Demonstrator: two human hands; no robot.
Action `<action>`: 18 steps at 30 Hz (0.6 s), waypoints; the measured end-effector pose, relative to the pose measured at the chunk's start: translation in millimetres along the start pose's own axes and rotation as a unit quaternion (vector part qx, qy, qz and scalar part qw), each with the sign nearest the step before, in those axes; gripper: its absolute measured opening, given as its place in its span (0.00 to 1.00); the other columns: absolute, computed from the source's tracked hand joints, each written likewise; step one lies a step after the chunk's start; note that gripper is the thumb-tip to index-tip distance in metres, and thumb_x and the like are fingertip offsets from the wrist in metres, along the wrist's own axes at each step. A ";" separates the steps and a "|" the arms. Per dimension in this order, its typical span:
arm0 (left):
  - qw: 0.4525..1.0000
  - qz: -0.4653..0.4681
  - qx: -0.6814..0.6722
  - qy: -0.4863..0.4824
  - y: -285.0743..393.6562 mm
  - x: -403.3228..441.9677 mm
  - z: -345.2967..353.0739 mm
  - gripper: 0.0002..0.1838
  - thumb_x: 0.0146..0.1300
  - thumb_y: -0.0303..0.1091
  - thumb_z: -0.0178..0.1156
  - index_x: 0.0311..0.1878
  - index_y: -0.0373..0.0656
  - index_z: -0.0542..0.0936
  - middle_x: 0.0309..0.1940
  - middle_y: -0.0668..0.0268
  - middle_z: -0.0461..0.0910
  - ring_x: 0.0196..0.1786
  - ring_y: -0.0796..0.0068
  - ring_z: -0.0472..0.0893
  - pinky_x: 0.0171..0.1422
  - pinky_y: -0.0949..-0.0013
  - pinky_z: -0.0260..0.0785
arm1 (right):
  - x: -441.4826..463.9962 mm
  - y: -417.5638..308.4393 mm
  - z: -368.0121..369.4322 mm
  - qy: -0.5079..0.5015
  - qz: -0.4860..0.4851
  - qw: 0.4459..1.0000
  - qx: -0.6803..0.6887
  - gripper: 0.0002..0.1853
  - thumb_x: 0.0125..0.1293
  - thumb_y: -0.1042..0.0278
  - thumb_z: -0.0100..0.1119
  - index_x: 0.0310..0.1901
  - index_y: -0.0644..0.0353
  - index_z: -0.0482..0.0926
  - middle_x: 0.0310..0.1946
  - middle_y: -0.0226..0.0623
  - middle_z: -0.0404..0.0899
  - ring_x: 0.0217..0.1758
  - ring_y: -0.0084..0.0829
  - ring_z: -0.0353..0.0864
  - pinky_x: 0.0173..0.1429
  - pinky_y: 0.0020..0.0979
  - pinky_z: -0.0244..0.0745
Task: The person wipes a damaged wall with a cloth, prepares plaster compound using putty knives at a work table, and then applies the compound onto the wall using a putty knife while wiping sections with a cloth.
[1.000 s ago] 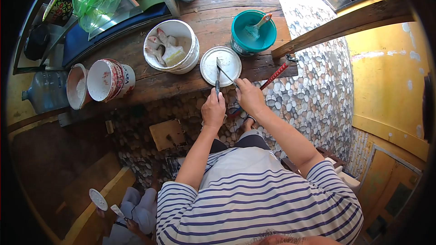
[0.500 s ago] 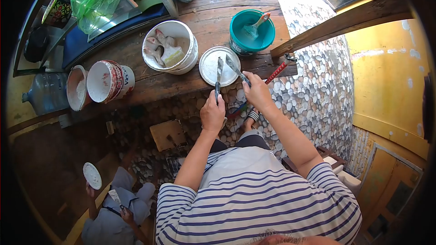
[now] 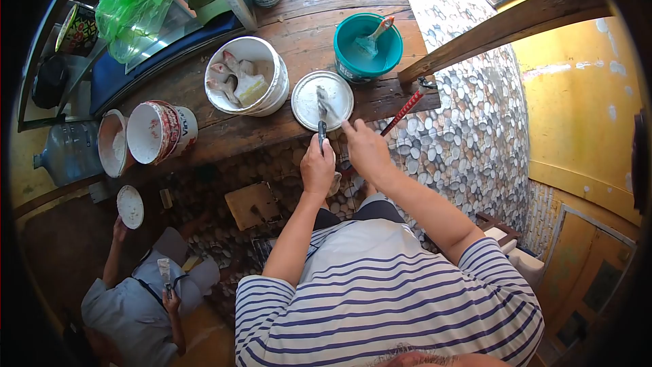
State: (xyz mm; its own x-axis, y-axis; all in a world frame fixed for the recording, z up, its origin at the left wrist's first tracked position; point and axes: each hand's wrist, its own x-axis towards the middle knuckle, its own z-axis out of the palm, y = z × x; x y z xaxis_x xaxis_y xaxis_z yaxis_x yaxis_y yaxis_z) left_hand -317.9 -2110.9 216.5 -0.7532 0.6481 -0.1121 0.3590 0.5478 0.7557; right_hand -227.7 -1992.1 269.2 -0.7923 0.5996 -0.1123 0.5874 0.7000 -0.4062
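My left hand (image 3: 317, 171) is closed around the black handle of a putty knife (image 3: 322, 129), its blade pointing away from me over a round white lid (image 3: 305, 98). My right hand (image 3: 368, 152) grips a second putty knife (image 3: 331, 110), smeared by motion. The two blades meet or overlap above the lid; whether they touch I cannot tell. White residue coats the lid, which lies at the table's near edge. Just beyond it stands a teal bucket (image 3: 343, 61) with a paintbrush (image 3: 372, 41) leaning inside.
On the wooden table (image 3: 326, 0) a white bucket (image 3: 276, 88) holds several brushes. Two more buckets and a water jug (image 3: 71, 153) stand at left. A wooden post (image 3: 502, 37) slants at right. At lower left a co-worker (image 3: 136, 299) holds a lid (image 3: 130, 206) and a putty knife (image 3: 164, 272).
My right hand has moved left, bringing its putty knife against or across the left one. The co-worker has shifted, with the held lid now higher in view.
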 end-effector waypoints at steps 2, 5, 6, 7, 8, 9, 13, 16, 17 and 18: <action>1.000 -0.011 -0.010 0.011 -5.1 3.3 -2.0 0.17 0.78 0.41 0.52 0.57 0.38 0.79 0.40 0.45 0.85 0.42 0.38 0.84 0.47 0.44 0.76 | -11.2 -5.6 -5.4 -0.022 -0.029 0.999 -0.003 0.23 0.64 0.74 0.60 0.62 0.62 0.80 0.41 0.45 0.76 0.42 0.45 0.84 0.43 0.46 0.82; 1.000 -0.023 -0.011 0.009 -3.3 1.3 -7.3 0.18 0.79 0.41 0.50 0.58 0.37 0.78 0.42 0.44 0.85 0.45 0.38 0.83 0.50 0.44 0.75 | 1.0 9.4 -6.6 0.034 -0.023 0.999 -0.009 0.21 0.66 0.73 0.60 0.62 0.57 0.80 0.39 0.42 0.75 0.39 0.46 0.84 0.40 0.44 0.81; 1.000 -0.013 -0.027 -0.004 3.6 -0.5 -11.4 0.19 0.79 0.41 0.50 0.58 0.36 0.78 0.42 0.44 0.85 0.45 0.38 0.83 0.50 0.44 0.75 | 7.8 13.5 -4.5 0.042 -0.020 0.999 -0.018 0.22 0.66 0.74 0.60 0.63 0.57 0.79 0.39 0.41 0.74 0.39 0.45 0.83 0.40 0.44 0.81; 0.999 -0.002 -0.044 -0.015 8.1 -1.4 -13.0 0.19 0.79 0.41 0.50 0.59 0.35 0.78 0.42 0.44 0.85 0.45 0.38 0.83 0.51 0.44 0.75 | 6.2 13.8 -1.3 0.043 -0.017 0.999 -0.018 0.22 0.66 0.74 0.60 0.63 0.57 0.79 0.39 0.41 0.74 0.39 0.45 0.83 0.40 0.44 0.81; 0.999 0.001 -0.044 -0.014 8.7 -1.3 -11.5 0.19 0.79 0.41 0.50 0.59 0.35 0.78 0.42 0.44 0.85 0.45 0.38 0.83 0.51 0.44 0.75 | 5.7 12.7 1.8 0.044 -0.020 0.999 -0.024 0.23 0.65 0.74 0.60 0.63 0.57 0.79 0.39 0.41 0.74 0.40 0.45 0.83 0.40 0.45 0.81; 0.999 0.002 -0.049 -0.007 7.2 -1.5 -9.5 0.20 0.79 0.42 0.50 0.59 0.34 0.78 0.43 0.43 0.85 0.46 0.38 0.83 0.51 0.45 0.75 | 5.3 8.3 1.9 0.043 -0.025 0.998 -0.031 0.24 0.65 0.74 0.60 0.64 0.56 0.79 0.39 0.41 0.74 0.41 0.44 0.83 0.41 0.45 0.81; 0.997 -0.019 -0.069 -0.006 -2.2 -10.0 -5.1 0.22 0.80 0.42 0.50 0.62 0.32 0.77 0.45 0.41 0.85 0.48 0.37 0.84 0.53 0.46 0.76 | 0.5 2.7 2.5 0.019 -0.012 0.999 -0.028 0.25 0.64 0.75 0.60 0.64 0.57 0.79 0.40 0.41 0.74 0.42 0.43 0.83 0.42 0.44 0.81; 0.997 0.009 -0.079 -0.001 -3.1 -16.5 -1.1 0.24 0.80 0.45 0.52 0.63 0.34 0.79 0.45 0.41 0.85 0.50 0.39 0.85 0.54 0.49 0.76 | 8.9 11.7 4.6 0.057 -0.009 0.998 -0.032 0.24 0.64 0.74 0.60 0.63 0.58 0.80 0.40 0.41 0.74 0.41 0.43 0.84 0.41 0.45 0.82; 0.997 0.011 -0.078 0.002 -5.5 -12.7 -0.4 0.24 0.80 0.45 0.52 0.63 0.34 0.79 0.45 0.41 0.85 0.50 0.39 0.85 0.54 0.49 0.76 | 11.4 11.6 3.3 0.065 -0.015 0.997 -0.028 0.23 0.64 0.74 0.60 0.63 0.58 0.80 0.40 0.41 0.74 0.41 0.43 0.84 0.41 0.45 0.82; 0.997 -0.005 -0.073 0.009 -9.8 -10.2 1.7 0.24 0.80 0.46 0.52 0.63 0.33 0.79 0.45 0.41 0.85 0.50 0.39 0.85 0.54 0.49 0.76 | 4.1 6.0 -7.1 0.024 -0.025 0.999 -0.032 0.21 0.67 0.72 0.60 0.62 0.60 0.80 0.40 0.43 0.76 0.40 0.43 0.85 0.41 0.45 0.81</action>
State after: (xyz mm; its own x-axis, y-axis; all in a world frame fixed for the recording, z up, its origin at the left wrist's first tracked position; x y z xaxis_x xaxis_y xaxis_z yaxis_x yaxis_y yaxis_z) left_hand -312.8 -2121.9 209.2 -0.7667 0.6328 -0.1087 0.2684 0.4697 0.8410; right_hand -226.3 -1982.7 272.7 -0.8132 0.5800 -0.0481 0.5575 0.7526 -0.3504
